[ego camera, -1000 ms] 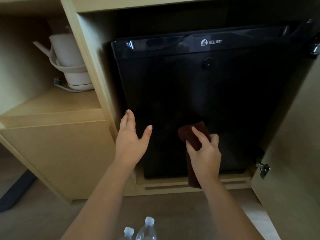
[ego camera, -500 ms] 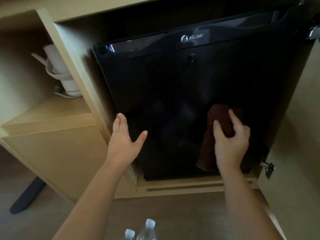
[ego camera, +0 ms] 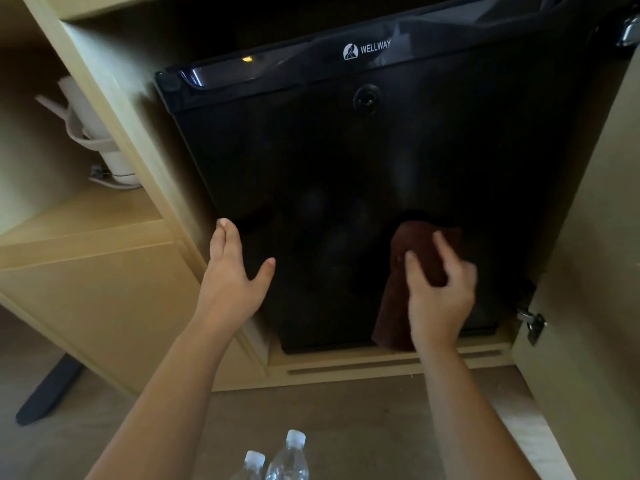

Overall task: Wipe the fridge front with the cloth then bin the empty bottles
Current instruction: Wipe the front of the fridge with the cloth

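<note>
In the head view, a black fridge [ego camera: 346, 168] (marked WELLWAY near its top edge) is seen filling the centre of the frame, set inside a pale wooden cabinet [ego camera: 145, 140]. A dark brown cloth [ego camera: 412, 251] is pressed flat against the lower right of the fridge front by the right hand [ego camera: 438, 292], whose grip is closed over the cloth with the fingers spread across it; the cloth's lower end hangs down below the palm. The left hand [ego camera: 232, 278] is held open and empty, fingers straight, at the fridge's lower left edge. Two clear capped bottles [ego camera: 287, 459] are seen at the bottom centre, on the floor [ego camera: 346, 427]. A white kettle [ego camera: 100, 140] is partly visible on the shelf [ego camera: 86, 216] at the left.
</note>
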Demonstrator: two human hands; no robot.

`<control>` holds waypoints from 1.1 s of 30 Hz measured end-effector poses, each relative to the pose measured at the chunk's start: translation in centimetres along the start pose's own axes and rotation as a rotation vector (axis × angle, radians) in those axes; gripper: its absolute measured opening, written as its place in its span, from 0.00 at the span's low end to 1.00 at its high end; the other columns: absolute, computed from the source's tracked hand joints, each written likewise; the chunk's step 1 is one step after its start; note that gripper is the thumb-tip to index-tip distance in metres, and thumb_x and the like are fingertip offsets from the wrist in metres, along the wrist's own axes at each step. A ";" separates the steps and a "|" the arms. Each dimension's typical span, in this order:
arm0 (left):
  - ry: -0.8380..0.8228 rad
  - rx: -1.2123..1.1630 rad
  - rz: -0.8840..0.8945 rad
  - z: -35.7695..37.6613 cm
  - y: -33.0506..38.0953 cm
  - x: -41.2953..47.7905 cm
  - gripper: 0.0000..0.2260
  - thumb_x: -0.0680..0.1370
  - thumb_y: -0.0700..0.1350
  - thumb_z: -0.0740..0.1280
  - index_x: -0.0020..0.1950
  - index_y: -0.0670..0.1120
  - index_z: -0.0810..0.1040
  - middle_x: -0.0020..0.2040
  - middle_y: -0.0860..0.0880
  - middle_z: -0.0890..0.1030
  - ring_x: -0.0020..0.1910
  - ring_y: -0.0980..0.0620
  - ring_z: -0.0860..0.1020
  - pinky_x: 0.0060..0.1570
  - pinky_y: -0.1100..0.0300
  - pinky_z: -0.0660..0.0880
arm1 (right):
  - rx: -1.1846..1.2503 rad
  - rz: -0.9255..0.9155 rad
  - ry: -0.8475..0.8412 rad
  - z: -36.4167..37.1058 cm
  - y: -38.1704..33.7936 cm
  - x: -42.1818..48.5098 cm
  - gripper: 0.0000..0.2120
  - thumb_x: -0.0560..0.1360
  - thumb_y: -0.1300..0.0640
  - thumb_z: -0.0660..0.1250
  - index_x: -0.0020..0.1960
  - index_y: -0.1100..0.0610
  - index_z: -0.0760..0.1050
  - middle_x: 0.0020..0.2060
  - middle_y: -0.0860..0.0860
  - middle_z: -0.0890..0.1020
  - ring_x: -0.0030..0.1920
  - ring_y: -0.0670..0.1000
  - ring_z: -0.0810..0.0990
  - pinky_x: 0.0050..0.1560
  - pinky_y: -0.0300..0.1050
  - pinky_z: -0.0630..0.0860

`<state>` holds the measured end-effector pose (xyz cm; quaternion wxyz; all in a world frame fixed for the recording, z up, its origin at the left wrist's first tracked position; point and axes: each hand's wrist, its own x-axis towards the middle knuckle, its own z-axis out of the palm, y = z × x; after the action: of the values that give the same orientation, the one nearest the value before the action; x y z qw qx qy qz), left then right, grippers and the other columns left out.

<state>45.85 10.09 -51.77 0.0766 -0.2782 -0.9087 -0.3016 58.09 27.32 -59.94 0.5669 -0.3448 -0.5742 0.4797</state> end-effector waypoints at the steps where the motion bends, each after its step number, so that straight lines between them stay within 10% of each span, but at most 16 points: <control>1: -0.007 0.001 -0.005 -0.1 0.0 0.0 0.36 0.78 0.51 0.62 0.76 0.46 0.41 0.77 0.50 0.43 0.74 0.52 0.50 0.66 0.59 0.58 | 0.029 0.012 0.042 -0.3 -0.2 0.6 0.22 0.72 0.56 0.69 0.64 0.50 0.71 0.53 0.49 0.70 0.46 0.38 0.72 0.47 0.21 0.67; 12: -0.024 0.034 0.015 -0.2 0.0 0.1 0.37 0.78 0.50 0.61 0.76 0.45 0.39 0.77 0.48 0.41 0.74 0.48 0.55 0.65 0.58 0.61 | -0.091 0.161 -0.240 2.2 3.4 -6.2 0.19 0.71 0.57 0.70 0.61 0.51 0.74 0.53 0.49 0.71 0.44 0.37 0.72 0.37 0.22 0.69; 22: -0.034 0.030 -0.009 -0.1 0.1 0.2 0.37 0.78 0.50 0.62 0.76 0.46 0.39 0.77 0.49 0.41 0.74 0.49 0.51 0.67 0.57 0.58 | 0.038 0.106 0.070 -1.4 0.9 0.8 0.20 0.72 0.55 0.69 0.64 0.48 0.72 0.55 0.48 0.71 0.52 0.42 0.72 0.45 0.22 0.64; 33: -0.023 0.040 -0.017 0.1 0.3 0.1 0.38 0.77 0.52 0.62 0.76 0.45 0.39 0.77 0.46 0.42 0.74 0.46 0.53 0.66 0.53 0.61 | -0.043 0.228 -0.157 -1.0 4.3 -3.0 0.19 0.72 0.56 0.70 0.61 0.49 0.74 0.54 0.50 0.74 0.48 0.42 0.72 0.39 0.17 0.65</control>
<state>45.89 10.38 -51.63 0.0690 -0.2726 -0.9177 -0.2808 58.83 25.91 -65.05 0.4545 -0.3811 -0.5842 0.5539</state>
